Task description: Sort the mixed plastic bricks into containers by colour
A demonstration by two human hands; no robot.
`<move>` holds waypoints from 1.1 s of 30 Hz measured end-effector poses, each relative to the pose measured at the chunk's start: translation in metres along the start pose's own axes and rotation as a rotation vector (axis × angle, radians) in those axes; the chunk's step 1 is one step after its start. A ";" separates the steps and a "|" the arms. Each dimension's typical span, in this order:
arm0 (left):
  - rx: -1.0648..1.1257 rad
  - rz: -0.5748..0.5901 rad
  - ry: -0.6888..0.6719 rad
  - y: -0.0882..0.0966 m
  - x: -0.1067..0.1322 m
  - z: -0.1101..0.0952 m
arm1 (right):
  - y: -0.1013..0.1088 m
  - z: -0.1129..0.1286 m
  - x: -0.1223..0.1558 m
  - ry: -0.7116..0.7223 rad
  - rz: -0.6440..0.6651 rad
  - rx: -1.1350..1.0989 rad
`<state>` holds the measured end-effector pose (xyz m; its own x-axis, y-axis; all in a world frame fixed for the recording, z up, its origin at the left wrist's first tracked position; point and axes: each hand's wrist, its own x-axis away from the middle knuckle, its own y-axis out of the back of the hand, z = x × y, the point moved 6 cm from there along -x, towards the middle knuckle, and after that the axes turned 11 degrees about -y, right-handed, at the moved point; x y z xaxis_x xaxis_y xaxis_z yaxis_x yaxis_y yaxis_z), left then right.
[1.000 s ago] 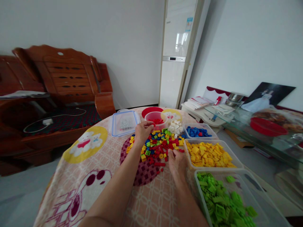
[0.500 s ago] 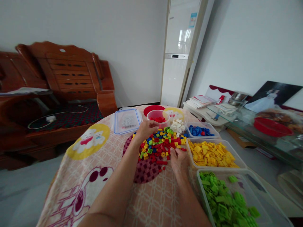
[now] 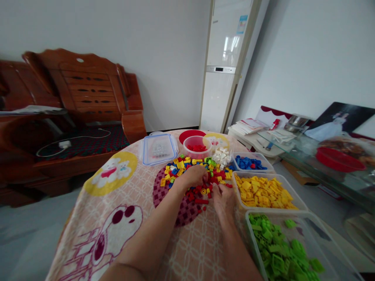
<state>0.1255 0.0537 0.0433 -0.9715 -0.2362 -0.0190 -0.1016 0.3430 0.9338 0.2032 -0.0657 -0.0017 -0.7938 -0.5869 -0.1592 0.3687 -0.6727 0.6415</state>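
Observation:
My left hand (image 3: 195, 176) reaches over the mixed heap of toy building bricks (image 3: 177, 166), its fingers curled down among red pieces. Close beside it, at the heap's right edge, my right hand (image 3: 224, 195) has thumb and fingers pinched together. What either hand grips, if anything, is hidden by the fingers. Behind the heap stands a round clear tub (image 3: 197, 154) with red bricks inside. A small pile of white bricks (image 3: 222, 157) lies to the right of that tub. Several loose red bricks (image 3: 201, 201) lie on the near side.
Along the right stand clear boxes of blue bricks (image 3: 249, 162), yellow bricks (image 3: 263, 191) and green bricks (image 3: 272, 244). A blue-rimmed lid (image 3: 159, 149) and a red lid (image 3: 190, 134) lie at the back of the cloth-covered table (image 3: 117, 210). A glass table (image 3: 307, 156) is beyond, right.
My left hand has moved from beside the tub of red bricks down and right into the heap, near my right hand. My right hand has hardly moved.

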 end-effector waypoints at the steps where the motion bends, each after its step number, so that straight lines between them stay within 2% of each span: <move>1: 0.003 0.010 -0.002 0.000 0.000 0.000 | 0.000 0.000 0.000 -0.003 0.005 0.001; 5: 0.069 -0.006 0.000 0.005 0.004 0.008 | -0.002 -0.001 0.000 -0.018 0.034 -0.016; 8: 0.219 -0.143 0.009 0.017 0.013 0.022 | -0.001 0.000 0.000 -0.005 0.036 -0.014; 11: 0.509 -0.311 0.025 0.028 0.021 0.039 | 0.000 0.001 0.000 0.004 0.027 0.002; 14: 0.762 -0.537 0.060 0.036 0.026 0.055 | 0.001 0.002 0.000 0.002 0.021 -0.002; 19: 0.997 -1.066 0.185 0.038 0.033 0.078 | 0.001 0.003 0.000 0.007 0.008 -0.007; 22: 1.062 -1.221 0.215 0.034 0.034 0.085 | 0.001 0.003 0.001 0.021 0.005 -0.009; 25: 1.050 -1.224 0.161 0.034 0.031 0.084 | 0.000 0.002 0.000 0.015 0.010 -0.011; 29: 0.943 -1.151 0.126 0.040 0.029 0.075 | -0.001 -0.001 -0.001 -0.028 0.027 -0.034; 31: 0.857 -1.036 0.108 0.041 0.024 0.065 | 0.001 -0.002 -0.001 -0.046 0.022 -0.066; 33: 0.766 -0.857 0.078 0.038 0.016 0.050 | 0.002 -0.004 -0.001 -0.060 0.019 -0.094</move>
<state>0.0954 0.1080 0.0605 -0.5074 -0.7049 -0.4955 -0.8514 0.4987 0.1624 0.2070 -0.0681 -0.0027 -0.8128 -0.5737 -0.1014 0.4251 -0.7030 0.5701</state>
